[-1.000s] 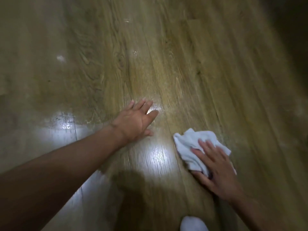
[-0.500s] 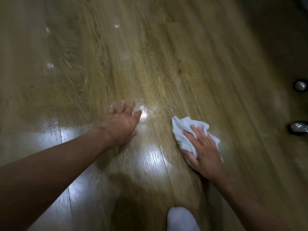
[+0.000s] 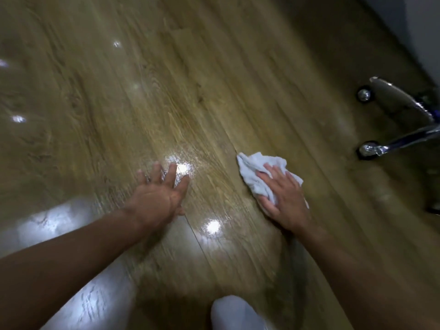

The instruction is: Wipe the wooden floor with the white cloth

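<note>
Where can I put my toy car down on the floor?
The wooden floor is bare and wide beyond both hands, up to the far wall. There is also a bare strip between the left hand and the white cloth under the right hand. It is crowded on the right, by the chair wheels.

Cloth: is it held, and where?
Not gripped: the right hand presses flat on the near half of the cloth. The left hand holds nothing.

Dim scene, hard glare
Bright spots are glinting on the wooden floor (image 3: 250,96); motion blur is smearing the grain, corners darkening.
</note>
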Motion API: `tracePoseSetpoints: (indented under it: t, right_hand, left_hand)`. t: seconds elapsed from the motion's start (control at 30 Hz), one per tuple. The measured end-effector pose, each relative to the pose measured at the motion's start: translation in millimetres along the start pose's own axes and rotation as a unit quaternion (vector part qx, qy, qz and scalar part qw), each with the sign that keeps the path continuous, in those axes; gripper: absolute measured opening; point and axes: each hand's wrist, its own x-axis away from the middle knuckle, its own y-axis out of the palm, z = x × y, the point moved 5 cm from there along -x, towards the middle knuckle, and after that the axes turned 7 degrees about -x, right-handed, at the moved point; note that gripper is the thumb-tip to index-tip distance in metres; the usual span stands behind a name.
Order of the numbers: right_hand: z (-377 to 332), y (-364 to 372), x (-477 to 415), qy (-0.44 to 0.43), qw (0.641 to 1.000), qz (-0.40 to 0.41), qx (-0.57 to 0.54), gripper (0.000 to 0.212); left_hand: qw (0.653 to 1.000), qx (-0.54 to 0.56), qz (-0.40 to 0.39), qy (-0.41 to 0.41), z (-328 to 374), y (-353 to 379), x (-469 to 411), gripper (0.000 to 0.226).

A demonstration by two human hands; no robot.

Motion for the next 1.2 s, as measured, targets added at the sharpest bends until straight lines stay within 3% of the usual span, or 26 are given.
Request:
tracePoseSetpoints:
  t: [0.13, 0.23, 0.3, 0.4, 0.57, 0.63, 0.77, 0.93, 1.07, 1.2]
  right_hand:
    - [36.2, -6.9, -14.4, 0.165, 0.985, 0.045, -0.013, 0.057]
    - [-4.1, 1.6, -51.1, 0.204, 0.974, 0.091, -0.042, 0.058]
    - [-54.3, 18.2, -62.7, 0.145, 0.984, 0.094, -0.038, 0.055]
    - [-129.8, 48.0, -42.8, 0.021, 0.997, 0.029, -0.068, 0.057]
    - [-120.6, 47.9, 4.8, -0.092, 0.995, 0.011, -0.036, 0.054]
    - [-116.2, 47.1, -5.2, -0.073, 0.997, 0.013, -0.032, 0.054]
    - [-158.1, 60.1, -40.7, 0.003, 0.998, 0.010, -0.060, 0.058]
    - [-214.7, 76.4, -26.6, -0.112, 0.992, -0.015, -0.058, 0.057]
    - [-184.3, 63.3, -7.0, -0.206, 0.978, -0.017, -0.011, 0.055]
    - [-192.5, 63.5, -41.5, -0.069, 0.997, 0.002, -0.035, 0.057]
  left_hand:
    - [1.000, -0.003, 0.002, -0.001, -1.6, 1.0, -0.4, 0.077]
    - [1.000, 0.019, -0.017, -0.002, -0.8, -0.6, -0.3, 0.076]
    - [0.999, 0.027, -0.029, -0.003, -0.3, -4.3, -1.4, 0.078]
    - [0.999, 0.036, -0.030, -0.004, -1.5, -6.3, 1.8, 0.084]
    - [0.994, 0.051, 0.087, 0.049, -20.3, -0.5, 19.5, 0.103]
    - [0.990, 0.053, 0.127, 0.036, -33.0, 9.1, 27.4, 0.099]
    - [0.990, 0.087, 0.112, 0.008, -40.8, 23.6, 36.0, 0.098]
    - [0.979, 0.163, 0.121, -0.028, -60.2, 29.6, 55.7, 0.097]
    - [0.978, 0.171, 0.104, -0.052, -68.4, 36.9, 72.6, 0.092]
    - [0.979, 0.178, 0.067, -0.076, -71.3, 47.3, 85.8, 0.091]
